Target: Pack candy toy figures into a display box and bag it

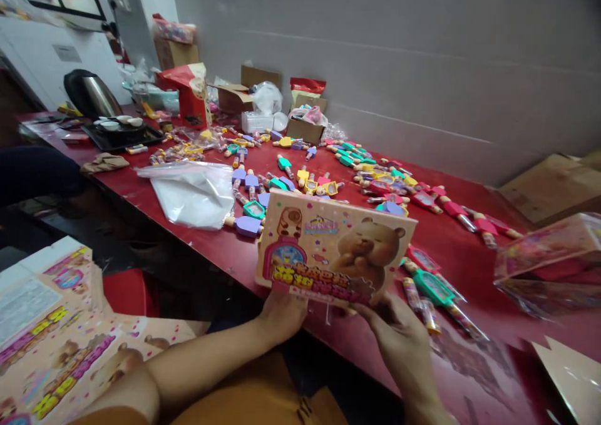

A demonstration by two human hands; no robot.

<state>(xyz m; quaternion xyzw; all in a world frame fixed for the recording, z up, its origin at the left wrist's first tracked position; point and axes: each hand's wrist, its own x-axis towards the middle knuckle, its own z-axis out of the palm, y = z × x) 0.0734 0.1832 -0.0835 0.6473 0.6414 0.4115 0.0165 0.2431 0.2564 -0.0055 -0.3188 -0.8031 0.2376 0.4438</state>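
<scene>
A pale peach printed cardboard box with a cartoon bear on its face is held up over the front edge of the table. My left hand supports it from below at the lower left, its fingers mostly hidden behind the box. At the lower right corner my right hand grips it, thumb along the bottom edge. Just right of the box lie a green paddle-shaped toy and small tubes with yellow ends. Purple toys lie to its left.
Many colourful toys cover the red table. Clear plastic bags lie near the front edge. Flat printed box sheets are stacked at lower left. A kettle and tray stand far left; a wrapped pink package sits right.
</scene>
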